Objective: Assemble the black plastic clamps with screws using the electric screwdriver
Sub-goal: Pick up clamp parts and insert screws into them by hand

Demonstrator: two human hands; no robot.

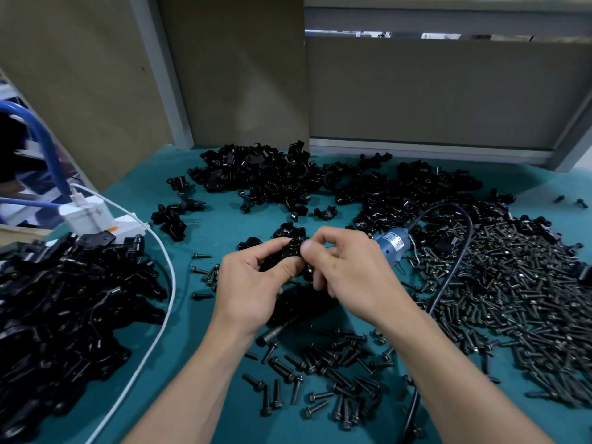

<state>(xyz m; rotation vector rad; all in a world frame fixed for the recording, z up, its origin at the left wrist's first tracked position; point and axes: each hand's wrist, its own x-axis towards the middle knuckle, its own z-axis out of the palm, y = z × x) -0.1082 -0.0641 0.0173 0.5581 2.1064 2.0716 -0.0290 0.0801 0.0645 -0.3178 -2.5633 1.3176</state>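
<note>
Both hands meet above the middle of the table (224, 225). The left hand (253, 283) curls round a black plastic clamp (290, 251) and holds it clear of the surface. The right hand (349, 270) pinches the clamp's upper end between thumb and forefinger. Whether a screw already sits under those fingertips is hidden.

The step in hand looks like mating the clamp's parts and seating a screw by hand before driving it. To do it well, the left hand's grip should keep the halves flush and the bore lined up. The screw should start straight by finger, so that it stands on its own when the driver comes.

The electric screwdriver (394, 243) lies on the table just beyond the right hand. Its blue body points toward the far right corner, and its black cord (448, 283) loops through the screw heap (512, 299) toward the near edge. Reaching for it is a short move, but the cord may drag screws along.

Open room is scarce:
- Loose clamp parts (272, 177) crowd the far edge.
- A heap of black pieces (64, 299) fills the left side, bounded by a white cable (160, 302).
- Scattered screws (336, 373) lie toward the near edge between the forearms.
- The barest stretch of table is just left of the hands, which suits setting a finished clamp down.
</note>
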